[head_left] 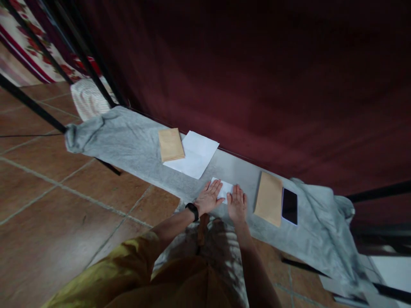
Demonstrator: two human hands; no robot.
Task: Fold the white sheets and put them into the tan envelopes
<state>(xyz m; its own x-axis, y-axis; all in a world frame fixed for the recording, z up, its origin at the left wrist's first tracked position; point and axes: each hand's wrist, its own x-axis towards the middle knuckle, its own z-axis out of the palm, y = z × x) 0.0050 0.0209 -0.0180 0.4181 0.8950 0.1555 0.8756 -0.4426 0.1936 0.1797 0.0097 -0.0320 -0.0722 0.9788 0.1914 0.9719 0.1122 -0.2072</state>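
Note:
A small folded sheet of white paper (227, 188) lies on the grey cloth-covered bench (128, 137) in front of me. My left hand (209, 198), with a black band on its wrist, rests flat on the paper's left part, fingers stretched out. On its right edge lies my right hand (237, 204), also flat with straight fingers. Farther back and left are larger white sheets (201, 154), partly under a stack of brown envelopes (171, 144). Right of my hands lies a single brown envelope (269, 199) beside a dark-screened phone (290, 206).
A dark red curtain (240, 85) hangs right behind the bench. Black metal bars (32, 105) stand at the left end. Bunched grey cloth (330, 218) lies at the right end. A striped cloth bundle (90, 98) sits beyond the left end, over the tiled floor (48, 222).

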